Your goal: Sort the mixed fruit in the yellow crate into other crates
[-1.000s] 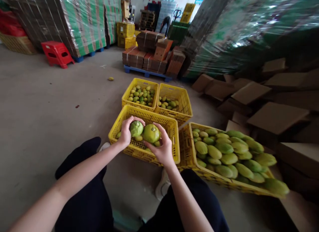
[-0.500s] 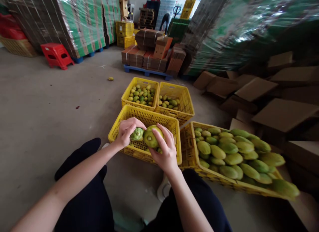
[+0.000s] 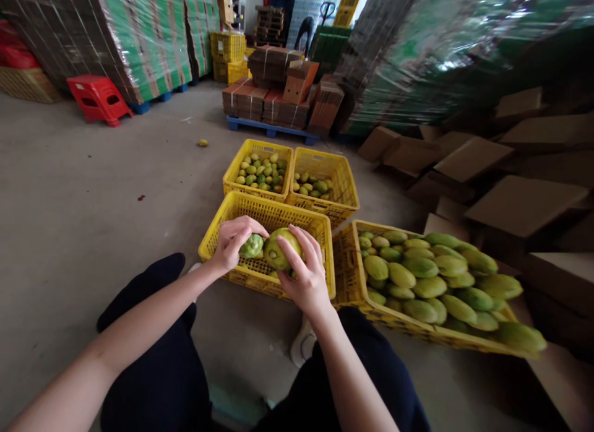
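Observation:
Over the nearest yellow crate [image 3: 216, 224], my left hand [image 3: 231, 243] is closed round a small green papaya [image 3: 251, 246]. My right hand [image 3: 309, 268] grips a larger yellow-green papaya [image 3: 278, 249], its blunt end turned toward me. The two fruits are side by side, close together. A few more fruits lie low in this crate, mostly hidden behind my right hand. To the right, a yellow crate [image 3: 355, 265] is heaped with larger papayas [image 3: 429, 286].
Beyond the near crate stand a yellow crate of small fruits [image 3: 232, 185] and a partly filled one [image 3: 346, 178]. Flattened cartons [image 3: 288, 113] rest on a blue pallet [image 3: 271, 130]. Loose cardboard boxes [image 3: 529, 203] pile up at right. A red stool [image 3: 99, 101] and one fruit [image 3: 203, 143] are on the floor.
The whole view has shifted slightly, with the scene sitting a little higher and further left. Both hands keep hold of the same papayas in nearly the same pose.

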Motion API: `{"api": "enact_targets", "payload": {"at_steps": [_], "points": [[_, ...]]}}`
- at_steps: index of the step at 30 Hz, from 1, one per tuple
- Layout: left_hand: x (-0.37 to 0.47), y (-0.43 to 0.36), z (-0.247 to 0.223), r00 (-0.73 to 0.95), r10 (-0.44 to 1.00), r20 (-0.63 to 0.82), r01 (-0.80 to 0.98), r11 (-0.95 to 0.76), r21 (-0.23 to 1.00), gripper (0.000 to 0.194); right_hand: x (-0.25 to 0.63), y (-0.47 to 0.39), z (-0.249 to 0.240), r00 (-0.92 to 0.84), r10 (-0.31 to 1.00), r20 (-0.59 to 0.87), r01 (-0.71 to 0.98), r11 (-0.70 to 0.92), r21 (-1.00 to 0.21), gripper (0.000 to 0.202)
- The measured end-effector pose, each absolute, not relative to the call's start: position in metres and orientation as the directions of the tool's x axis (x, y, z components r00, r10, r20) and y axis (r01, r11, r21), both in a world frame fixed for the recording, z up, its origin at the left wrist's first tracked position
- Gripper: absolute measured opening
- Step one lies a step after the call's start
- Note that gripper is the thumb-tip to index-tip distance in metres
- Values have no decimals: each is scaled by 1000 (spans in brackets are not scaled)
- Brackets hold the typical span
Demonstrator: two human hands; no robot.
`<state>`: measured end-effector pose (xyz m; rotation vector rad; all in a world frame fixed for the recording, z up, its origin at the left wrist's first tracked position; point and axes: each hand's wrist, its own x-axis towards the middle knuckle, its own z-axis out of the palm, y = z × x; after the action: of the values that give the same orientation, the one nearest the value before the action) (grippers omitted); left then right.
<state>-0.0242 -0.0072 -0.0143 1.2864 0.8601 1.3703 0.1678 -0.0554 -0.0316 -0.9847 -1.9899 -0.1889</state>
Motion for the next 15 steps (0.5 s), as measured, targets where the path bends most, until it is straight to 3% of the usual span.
{"api": "enact_targets", "payload": {"at_steps": [9, 12, 15], "points": [[-24, -9, -11, 62, 998, -24, -386, 46, 921, 30, 161, -52, -36, -235, 588, 774, 699, 656, -286, 87], [-18, -2, -8, 28, 997, -71, -463, 76, 883, 30, 154, -52, -33, -140, 682, 717, 666, 601, -442, 72], [-10, 8, -4, 122, 929, -350, -581, 352, 734, 36, 148, -54, -27, 6, 865, 502, 537, 421, -731, 71]]}}
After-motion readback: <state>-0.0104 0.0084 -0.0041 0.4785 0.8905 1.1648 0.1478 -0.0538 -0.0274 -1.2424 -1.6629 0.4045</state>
